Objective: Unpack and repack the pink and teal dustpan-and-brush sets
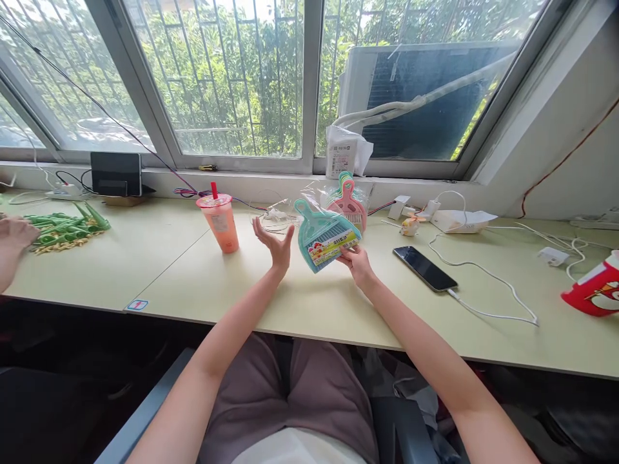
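Observation:
My right hand (356, 263) grips the lower right corner of a teal mini dustpan and brush set (325, 240), which carries a yellow printed label and is tilted above the table. Clear plastic film shows around its upper part. Off to the left of the set, my left hand (276, 246) is raised with thumb and fingers spread, holding nothing. Behind the teal set stands a pink dustpan set (349, 205), with more green and yellow handles partly hidden at its back.
A pink drink cup with a red straw (220, 219) stands left. Further left, another person's hand (14, 241) is by green stalks (70, 227). A charging phone (425, 268) and its cable lie right, near a red container (594, 287). A white package (342, 153) leans by the window.

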`<act>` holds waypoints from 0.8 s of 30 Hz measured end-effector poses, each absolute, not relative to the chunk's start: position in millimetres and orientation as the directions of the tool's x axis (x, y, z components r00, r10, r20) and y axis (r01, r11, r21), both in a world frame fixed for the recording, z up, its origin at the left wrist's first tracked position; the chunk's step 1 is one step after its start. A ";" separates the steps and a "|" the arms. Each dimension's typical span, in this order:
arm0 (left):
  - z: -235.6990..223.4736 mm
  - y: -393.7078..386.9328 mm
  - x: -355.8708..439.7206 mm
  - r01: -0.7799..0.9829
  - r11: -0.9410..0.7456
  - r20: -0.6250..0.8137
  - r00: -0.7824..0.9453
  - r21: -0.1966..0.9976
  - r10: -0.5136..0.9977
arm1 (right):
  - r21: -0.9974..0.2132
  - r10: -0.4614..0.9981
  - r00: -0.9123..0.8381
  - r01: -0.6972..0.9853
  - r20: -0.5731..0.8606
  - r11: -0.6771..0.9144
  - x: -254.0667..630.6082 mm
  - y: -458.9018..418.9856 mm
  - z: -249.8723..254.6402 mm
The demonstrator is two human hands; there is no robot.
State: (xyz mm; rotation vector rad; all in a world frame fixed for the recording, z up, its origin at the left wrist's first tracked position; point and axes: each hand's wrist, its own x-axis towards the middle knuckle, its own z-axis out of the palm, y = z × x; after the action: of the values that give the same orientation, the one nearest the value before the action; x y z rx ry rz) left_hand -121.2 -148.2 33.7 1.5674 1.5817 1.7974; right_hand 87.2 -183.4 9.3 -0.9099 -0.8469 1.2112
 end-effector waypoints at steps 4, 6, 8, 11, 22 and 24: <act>32.7 -139.1 -120.9 -0.103 -0.261 0.278 0.219 0.960 0.935 | -0.920 0.989 0.133 -0.376 0.065 0.111 83.1 -183.3 10.9; 29.0 -139.3 -115.2 -0.259 -0.171 0.264 0.389 0.951 0.883 | -0.927 0.988 0.143 -0.361 0.057 0.106 82.0 -183.4 11.1; 24.0 -141.4 -108.4 -0.323 -0.097 0.234 0.421 0.942 0.876 | -0.925 0.983 0.172 -0.357 0.070 0.129 82.5 -183.8 10.6; 17.8 -143.9 -104.1 -0.268 -0.014 0.147 0.484 0.963 0.862 | -0.915 0.970 0.223 -0.365 0.097 0.175 84.5 -184.5 9.0; 24.7 -150.5 -104.0 -0.267 -0.095 0.231 0.544 0.959 0.806 | -0.893 0.960 0.269 -0.408 0.083 0.191 82.7 -185.5 9.0; 25.3 -151.1 -102.5 -0.286 -0.118 0.251 0.493 0.951 0.833 | -0.893 0.966 0.253 -0.419 0.062 0.167 82.3 -186.0 9.6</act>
State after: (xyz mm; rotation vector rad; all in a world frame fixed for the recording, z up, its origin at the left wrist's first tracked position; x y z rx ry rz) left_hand -102.5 -151.1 25.3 1.3737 0.5249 1.0297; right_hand 82.3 -186.0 9.6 -0.8965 -0.7669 1.1359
